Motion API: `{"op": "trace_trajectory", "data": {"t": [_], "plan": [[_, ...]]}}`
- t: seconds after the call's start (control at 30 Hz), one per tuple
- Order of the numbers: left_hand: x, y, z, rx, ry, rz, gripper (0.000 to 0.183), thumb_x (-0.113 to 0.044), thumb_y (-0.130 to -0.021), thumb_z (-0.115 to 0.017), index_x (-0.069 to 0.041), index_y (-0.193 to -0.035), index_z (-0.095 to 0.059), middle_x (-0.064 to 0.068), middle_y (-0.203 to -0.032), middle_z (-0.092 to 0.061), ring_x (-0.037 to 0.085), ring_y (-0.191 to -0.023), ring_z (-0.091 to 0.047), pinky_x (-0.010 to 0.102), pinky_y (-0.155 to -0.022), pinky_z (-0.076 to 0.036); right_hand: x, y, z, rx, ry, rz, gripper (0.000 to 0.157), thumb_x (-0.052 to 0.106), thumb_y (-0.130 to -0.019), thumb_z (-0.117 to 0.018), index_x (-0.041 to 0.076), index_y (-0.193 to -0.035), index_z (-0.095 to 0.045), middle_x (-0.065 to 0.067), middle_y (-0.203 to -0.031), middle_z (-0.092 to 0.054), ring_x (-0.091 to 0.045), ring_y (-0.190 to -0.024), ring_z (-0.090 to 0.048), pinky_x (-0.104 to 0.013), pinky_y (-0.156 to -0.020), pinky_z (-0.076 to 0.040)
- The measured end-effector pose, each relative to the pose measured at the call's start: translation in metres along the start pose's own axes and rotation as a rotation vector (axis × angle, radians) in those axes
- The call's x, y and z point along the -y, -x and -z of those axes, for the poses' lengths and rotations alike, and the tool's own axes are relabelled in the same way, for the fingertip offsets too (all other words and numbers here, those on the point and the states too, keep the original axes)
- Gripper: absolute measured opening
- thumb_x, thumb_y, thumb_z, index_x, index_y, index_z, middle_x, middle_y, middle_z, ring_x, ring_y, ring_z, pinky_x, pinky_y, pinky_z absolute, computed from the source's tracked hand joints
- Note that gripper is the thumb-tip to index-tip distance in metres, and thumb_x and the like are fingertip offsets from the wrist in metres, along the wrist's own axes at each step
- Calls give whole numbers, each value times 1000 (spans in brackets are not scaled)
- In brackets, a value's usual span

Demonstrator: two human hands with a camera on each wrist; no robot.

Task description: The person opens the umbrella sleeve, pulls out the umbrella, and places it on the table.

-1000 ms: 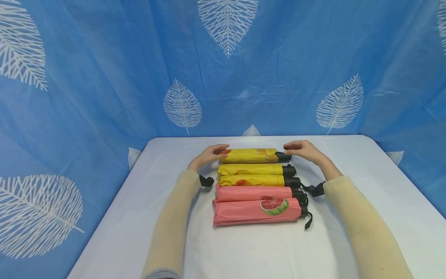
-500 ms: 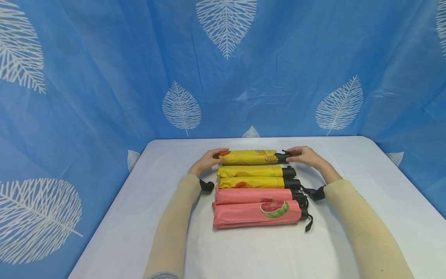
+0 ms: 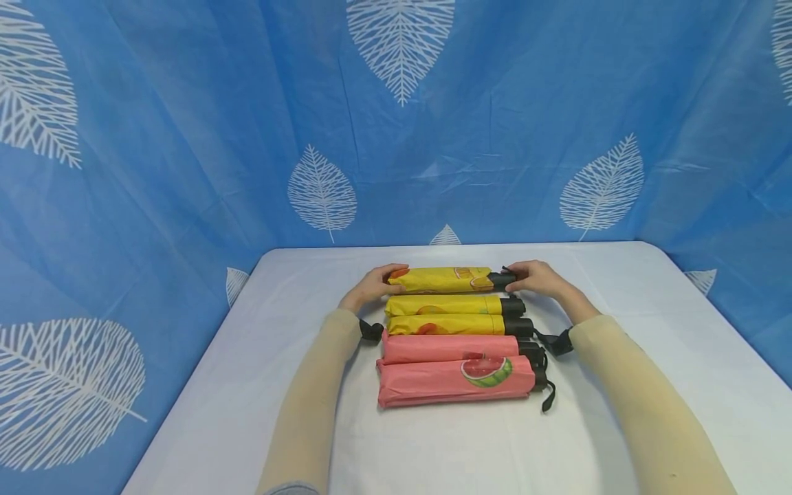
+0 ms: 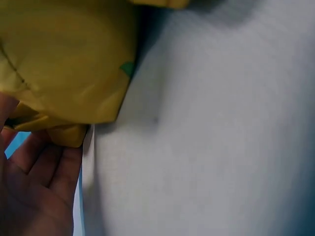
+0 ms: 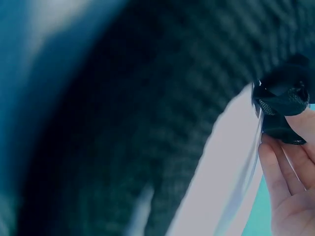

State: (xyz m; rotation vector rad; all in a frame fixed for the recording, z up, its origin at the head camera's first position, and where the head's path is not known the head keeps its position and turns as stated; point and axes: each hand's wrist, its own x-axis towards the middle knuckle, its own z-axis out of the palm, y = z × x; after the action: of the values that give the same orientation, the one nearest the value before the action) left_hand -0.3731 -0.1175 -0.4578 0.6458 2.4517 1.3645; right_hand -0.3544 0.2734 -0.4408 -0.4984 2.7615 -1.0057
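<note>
Several folded umbrellas lie in a row on the white table, black handles to the right. At the far end, a yellow umbrella [image 3: 439, 279] with orange-slice prints is gripped at both ends. My left hand [image 3: 374, 283] holds its left end between thumb and fingers; in the left wrist view, the hand [image 4: 42, 187] curls by yellow fabric. On the right, my right hand [image 3: 537, 277] pinches the black handle [image 3: 502, 280]. The right wrist view has thumb and fingers of that hand [image 5: 295, 196] at a black handle end [image 5: 283, 98].
Two yellow umbrellas [image 3: 445, 304] lie just nearer, then two pink umbrellas [image 3: 445, 381], one with a watermelon print. A blue curtain [image 3: 495, 137] with white leaves hangs behind the white table [image 3: 470, 447]. A dark blurred ribbed shape [image 5: 133, 123] fills much of the right wrist view.
Both hands have closed in on the far yellow umbrella: the right hand came down onto its handle, and the left hand settled around its left end. The umbrellas stay in place.
</note>
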Motion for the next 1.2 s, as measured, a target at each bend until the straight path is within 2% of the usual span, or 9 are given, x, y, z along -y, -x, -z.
{"op": "trace_trajectory", "data": {"t": [0.23,0.37,0.47,0.57,0.6,0.7,0.8,0.93,1.2], "plan": [[-8,0,4,-25,-56,11,56,-16,-88,-69,-10,-140,-48,8,-133,-52,23,-117,-50,39,-99,-40,4,-3,5,25,-35,55,49,15,-87,-70,-10,-126,-53,-28,-121,-55,-40,-107,-54,-47,-85,-46],[-18,0,13,-50,-40,-35,56,-13,-87,-69,-8,-139,-48,10,-132,-53,23,-113,-52,38,-95,-43,14,-4,20,27,-60,72,49,13,-87,-69,-10,-126,-52,-28,-120,-54,-40,-105,-54,-48,-83,-45],[-25,-1,19,-83,24,-78,55,-11,-87,-69,-6,-139,-49,11,-132,-53,24,-114,-53,37,-94,-44,21,-2,31,21,-220,24,53,13,-88,-68,-9,-131,-47,-29,-128,-48,-36,-107,-52,-52,-90,-42],[-31,0,24,-104,82,-80,55,-11,-87,-69,-7,-138,-49,12,-132,-53,25,-113,-53,37,-93,-45,25,2,38,23,-515,-29,60,10,-90,-65,-10,-138,-35,-28,-140,-33,-26,-109,-51,-53,-101,-34],[-32,0,24,-109,91,-76,55,-11,-87,-70,-8,-138,-49,12,-131,-53,25,-112,-53,37,-93,-45,26,2,39,20,-609,-43,61,8,-91,-64,-10,-140,-31,-27,-143,-28,-21,-109,-52,-52,-103,-31],[-34,1,25,-119,110,-63,55,-13,-87,-70,-10,-138,-50,11,-130,-52,24,-111,-54,37,-91,-46,29,3,38,11,-815,-59,65,6,-93,-60,-11,-143,-21,-26,-146,-19,-10,-105,-56,-40,-104,-34],[-35,2,25,-132,128,-66,55,-13,-87,-70,-10,-138,-50,11,-131,-52,24,-110,-54,37,-90,-47,33,2,37,0,-901,-79,70,8,-94,-58,-11,-145,-14,-28,-145,-19,-6,-98,-59,-30,-99,-40],[-40,3,26,-133,151,-82,55,-11,-87,-69,-9,-138,-49,12,-131,-52,25,-109,-54,39,-89,-47,40,2,35,-21,-962,-115,72,8,-94,-58,-9,-147,-12,-28,-146,-20,-6,-94,-62,-30,-100,-38],[-47,1,28,-130,332,-144,56,-10,-91,-64,-12,-143,-43,10,-140,-43,25,-120,-47,41,-96,-43,50,8,32,-138,-1121,-80,74,6,-92,-61,-6,-148,-14,-22,-154,-7,-6,-92,-64,-23,-93,-43]]}}
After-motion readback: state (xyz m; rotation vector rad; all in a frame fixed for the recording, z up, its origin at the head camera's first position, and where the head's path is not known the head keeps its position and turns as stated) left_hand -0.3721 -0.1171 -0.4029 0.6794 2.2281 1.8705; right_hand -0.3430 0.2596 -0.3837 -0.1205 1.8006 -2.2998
